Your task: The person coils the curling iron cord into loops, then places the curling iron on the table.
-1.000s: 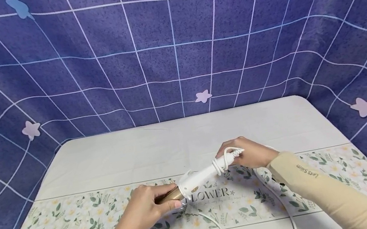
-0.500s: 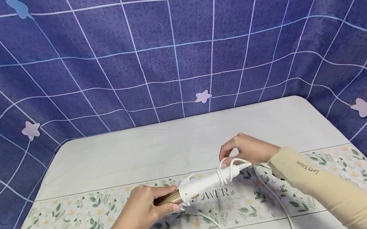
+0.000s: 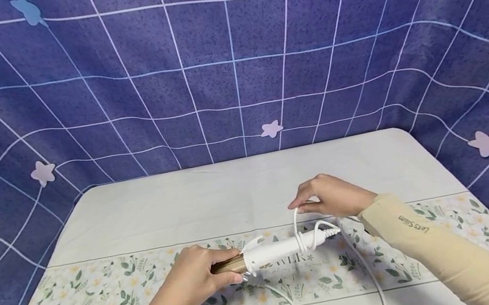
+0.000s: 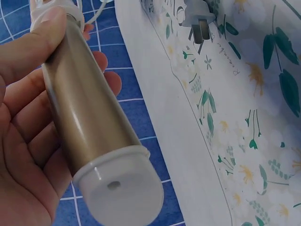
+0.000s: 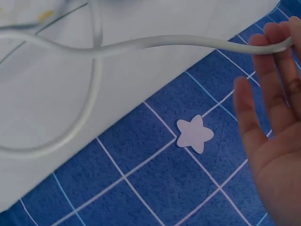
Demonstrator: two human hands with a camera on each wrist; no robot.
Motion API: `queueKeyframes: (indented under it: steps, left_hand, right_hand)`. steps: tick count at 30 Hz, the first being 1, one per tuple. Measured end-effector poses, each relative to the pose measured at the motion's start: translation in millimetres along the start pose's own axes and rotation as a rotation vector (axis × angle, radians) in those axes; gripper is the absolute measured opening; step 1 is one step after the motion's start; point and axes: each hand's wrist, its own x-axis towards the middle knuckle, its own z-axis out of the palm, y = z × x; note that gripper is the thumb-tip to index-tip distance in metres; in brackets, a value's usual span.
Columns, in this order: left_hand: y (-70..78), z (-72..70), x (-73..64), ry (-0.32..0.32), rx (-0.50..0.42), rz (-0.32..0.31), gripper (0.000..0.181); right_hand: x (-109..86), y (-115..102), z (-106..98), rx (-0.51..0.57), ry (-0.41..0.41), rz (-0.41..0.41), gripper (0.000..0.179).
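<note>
A curling iron with a white handle and a gold barrel is held above the table, lying nearly level. My left hand grips it by the gold barrel, thumb on one side and fingers round the other; the white end cap shows in the left wrist view. White cord loops round the handle near its far end. Between thumb and fingertips, my right hand pinches a loop of this cord, drawn up above the handle. A two-pin plug is near the floral band.
The white table cover carries a printed floral band. Lengths of cord trail toward the front edge. Behind and beside the table hangs a blue grid-patterned cloth with star shapes.
My right hand has come away from the handle's end and lifted a cord loop upward. The handle has tipped down to nearly level. My left hand keeps its grip on the barrel.
</note>
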Motion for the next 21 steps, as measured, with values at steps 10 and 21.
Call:
queueKeyframes:
  steps: [10, 21]
  left_hand:
    - [3.0, 0.9, 1.0, -0.025, 0.057, -0.024, 0.04]
    - [7.0, 2.4, 4.4, 0.002, 0.116, -0.022, 0.036]
  right_hand:
    - [2.8, -8.2, -5.6, -0.223, 0.201, -0.144, 0.013]
    - [3.7, -18.6, -9.5, -0.417, 0.353, -0.26, 0.012]
